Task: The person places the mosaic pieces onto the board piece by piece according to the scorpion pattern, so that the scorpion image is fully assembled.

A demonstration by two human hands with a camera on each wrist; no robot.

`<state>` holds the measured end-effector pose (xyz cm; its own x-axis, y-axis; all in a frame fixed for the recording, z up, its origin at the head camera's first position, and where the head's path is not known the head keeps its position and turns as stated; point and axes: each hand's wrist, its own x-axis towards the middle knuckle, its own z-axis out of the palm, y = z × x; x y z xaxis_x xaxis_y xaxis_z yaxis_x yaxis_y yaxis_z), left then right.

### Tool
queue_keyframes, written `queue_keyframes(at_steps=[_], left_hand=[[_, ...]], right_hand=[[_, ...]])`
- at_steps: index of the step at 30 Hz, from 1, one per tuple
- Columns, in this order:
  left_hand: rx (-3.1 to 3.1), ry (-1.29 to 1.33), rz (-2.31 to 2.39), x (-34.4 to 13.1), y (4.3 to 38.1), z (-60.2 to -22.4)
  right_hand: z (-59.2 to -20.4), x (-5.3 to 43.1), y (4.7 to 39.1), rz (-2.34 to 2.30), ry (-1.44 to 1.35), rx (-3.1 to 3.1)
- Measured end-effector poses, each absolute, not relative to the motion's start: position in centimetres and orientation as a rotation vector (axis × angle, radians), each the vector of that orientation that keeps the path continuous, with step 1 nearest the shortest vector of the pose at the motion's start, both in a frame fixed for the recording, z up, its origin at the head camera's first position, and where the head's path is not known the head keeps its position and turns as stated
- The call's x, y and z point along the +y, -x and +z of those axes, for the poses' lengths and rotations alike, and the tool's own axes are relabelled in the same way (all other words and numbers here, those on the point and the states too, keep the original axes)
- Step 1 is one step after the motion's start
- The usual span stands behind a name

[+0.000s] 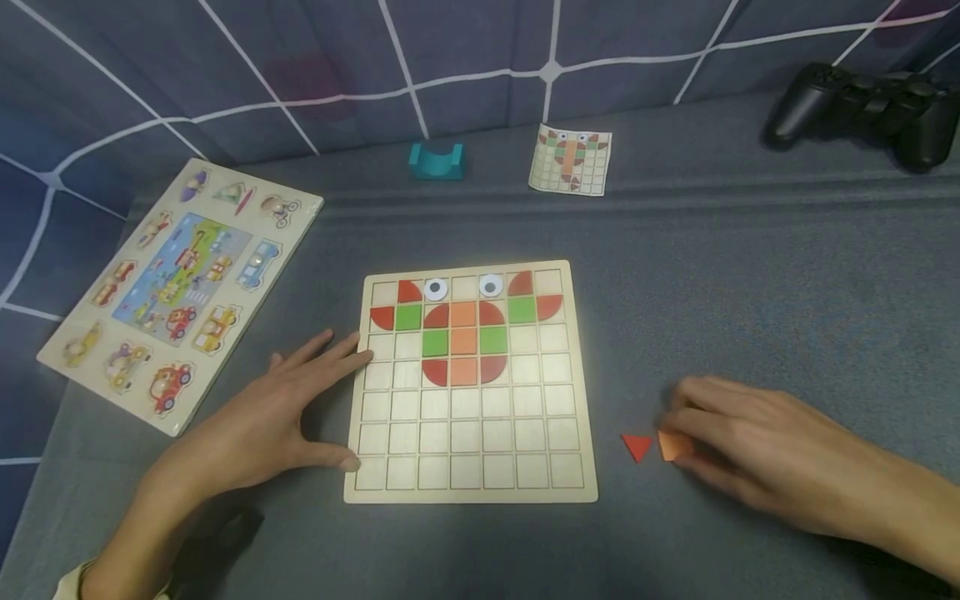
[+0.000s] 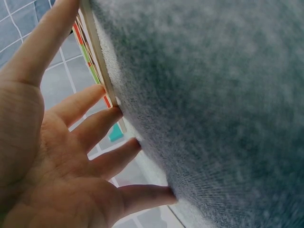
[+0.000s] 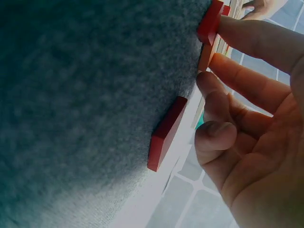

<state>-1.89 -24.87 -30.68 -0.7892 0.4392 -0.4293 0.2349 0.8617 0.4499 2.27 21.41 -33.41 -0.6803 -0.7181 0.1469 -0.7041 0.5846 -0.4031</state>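
Note:
A wooden grid board [image 1: 465,483] lies flat with red quarter-round, green square and orange square tiles and two googly-eye discs in its upper cells. My left hand [image 1: 262,425] is spread along the board's left edge, thumb near the lower corner and fingertips higher up. To the right of the board, my right hand [image 1: 757,454] pinches an orange square tile [image 1: 670,447] between thumb and fingers, low over the cloth. Just left of that tile sits a red triangle tile [image 1: 637,447]. The right wrist view shows another red tile [image 3: 166,135] on the cloth beneath the hand.
A picture card [image 1: 570,160] showing a tile pattern lies behind the board, beside a teal notched block [image 1: 437,162]. A vehicle peg puzzle [image 1: 180,287] slants at the left. A black game controller [image 1: 862,112] rests at the back right, against a checked curtain [image 1: 480,50].

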Motion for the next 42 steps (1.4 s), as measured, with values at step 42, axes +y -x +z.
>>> queue_keyframes(at_steps=[42], left_hand=[[2.513,-0.534,0.519,-25.0,1.8,-30.6]], right_hand=[[-31.1,5.7,2.9,-0.658,1.373,2.586]])
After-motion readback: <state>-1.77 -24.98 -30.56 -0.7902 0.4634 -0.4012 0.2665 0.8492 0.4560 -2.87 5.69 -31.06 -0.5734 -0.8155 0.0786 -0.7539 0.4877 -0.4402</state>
